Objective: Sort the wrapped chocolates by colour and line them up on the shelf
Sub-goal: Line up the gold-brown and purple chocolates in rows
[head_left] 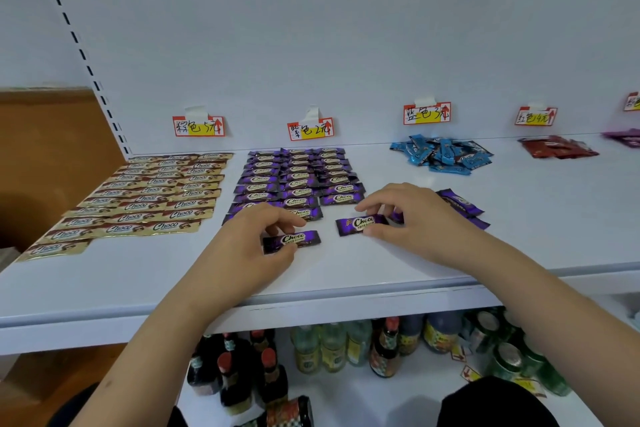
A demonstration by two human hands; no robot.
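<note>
Head view showed my left hand [254, 239] pinching one purple chocolate [291, 241] between thumb and curled fingers at the centre of the frame, flat on the white shelf [346, 274], while my right hand [412, 218] pinched a second purple chocolate [362, 224] just right of it. Both lay just below the lined-up purple rows [298, 180]; a few loose purple ones [462, 206] sat right of my right hand. Brown rows [145, 198] filled the left, a blue heap [443, 154] and red heap [557, 147] the upper right.
</note>
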